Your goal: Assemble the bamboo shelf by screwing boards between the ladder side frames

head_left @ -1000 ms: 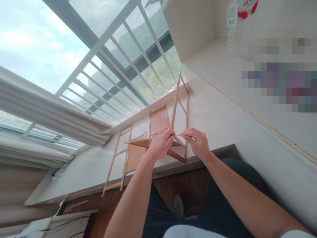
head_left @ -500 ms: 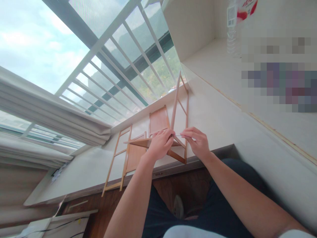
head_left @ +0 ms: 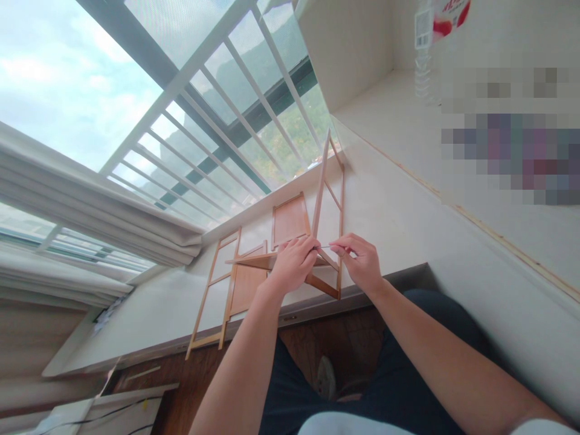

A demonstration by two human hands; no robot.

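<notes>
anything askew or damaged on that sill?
No damage visible. The only thing off-flat is one ladder-like wooden frame, standing tilted on edge while the left hand grips a wooden panel against it and the right hand holds a thin tool. Another wooden frame lies flat, overhanging the sill edge.

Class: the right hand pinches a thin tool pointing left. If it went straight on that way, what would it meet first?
Probably the left hand, whose fingers grip the upright wooden frame at the tool tip; the right hand is close, though depth is unclear.

On the sill point(head_left: 399, 217): ladder frame point(head_left: 216, 291) lies left, upright frame point(head_left: 327, 199) right, flat panel point(head_left: 290, 219) between and behind; my hands in front.
</notes>
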